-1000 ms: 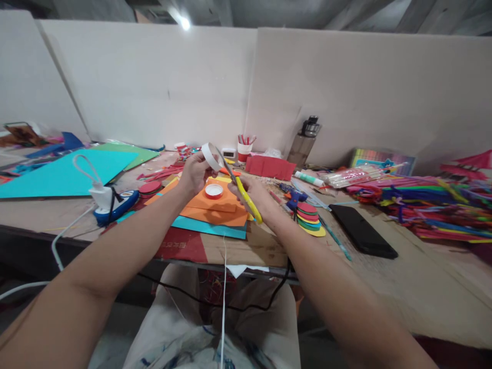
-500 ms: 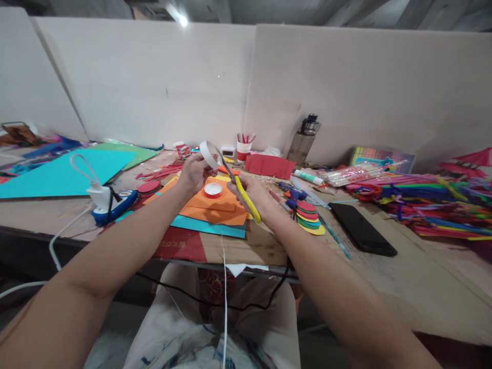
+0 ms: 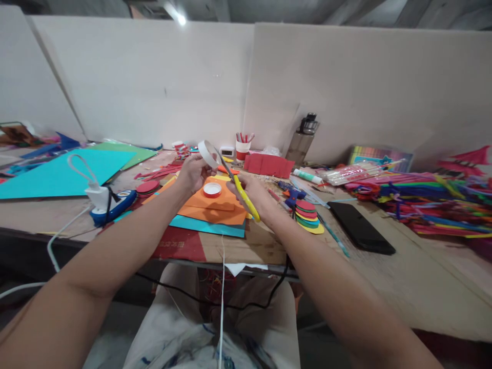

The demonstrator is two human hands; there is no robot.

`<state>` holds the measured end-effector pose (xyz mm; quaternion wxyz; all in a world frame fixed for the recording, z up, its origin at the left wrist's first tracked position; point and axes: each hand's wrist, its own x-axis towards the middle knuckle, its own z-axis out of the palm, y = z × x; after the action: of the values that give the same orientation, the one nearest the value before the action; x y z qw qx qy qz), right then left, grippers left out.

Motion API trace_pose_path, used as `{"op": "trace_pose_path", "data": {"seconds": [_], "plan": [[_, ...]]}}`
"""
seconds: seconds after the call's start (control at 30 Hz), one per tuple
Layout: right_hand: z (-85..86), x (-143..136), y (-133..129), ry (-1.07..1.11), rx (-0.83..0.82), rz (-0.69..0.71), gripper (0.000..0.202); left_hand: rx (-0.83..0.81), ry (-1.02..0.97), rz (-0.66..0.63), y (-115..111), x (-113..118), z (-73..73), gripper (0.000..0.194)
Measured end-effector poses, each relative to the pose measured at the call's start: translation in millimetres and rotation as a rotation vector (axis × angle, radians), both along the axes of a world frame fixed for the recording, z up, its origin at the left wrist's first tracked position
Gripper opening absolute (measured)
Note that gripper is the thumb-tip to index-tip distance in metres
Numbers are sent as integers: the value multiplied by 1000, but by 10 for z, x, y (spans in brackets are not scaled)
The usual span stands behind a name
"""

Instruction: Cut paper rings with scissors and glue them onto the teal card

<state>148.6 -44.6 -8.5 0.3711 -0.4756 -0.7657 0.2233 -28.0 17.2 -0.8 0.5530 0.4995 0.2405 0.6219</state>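
Note:
A white ring-shaped band (image 3: 206, 152), which looks like paper, is pinched in the fingers of my left hand (image 3: 191, 175). My right hand (image 3: 258, 190) grips yellow-handled scissors (image 3: 246, 197), their blades pointing up and left against the band's right side. Whether the blades have the band's edge between them cannot be made out. Below the hands, a shallow round red piece with a white inside (image 3: 212, 190) rests on orange paper sheets (image 3: 192, 211). Blue paper (image 3: 215, 226) sticks out beneath these sheets.
Stacked coloured discs (image 3: 306, 215) and a black phone (image 3: 360, 228) lie to the right, near bundled pipe cleaners (image 3: 415, 197). A bottle (image 3: 302, 141) and a cup of pens (image 3: 243, 148) stand behind. At left are a blue power strip (image 3: 125, 201) and a turquoise sheet (image 3: 73, 171).
Both hands keep nearly the same pose, with the band and scissors still together. The whole view has shifted very slightly.

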Motion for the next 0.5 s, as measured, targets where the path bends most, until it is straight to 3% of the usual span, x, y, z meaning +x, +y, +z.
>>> {"op": "trace_pose_path", "data": {"seconds": [0.27,0.5], "plan": [[28,-11,-83,1,15,17,36,42,-13,101,-18,-6,39,15],[32,-13,-74,-68,57,13,29,36,-39,52,-21,-8,48,21]]}}
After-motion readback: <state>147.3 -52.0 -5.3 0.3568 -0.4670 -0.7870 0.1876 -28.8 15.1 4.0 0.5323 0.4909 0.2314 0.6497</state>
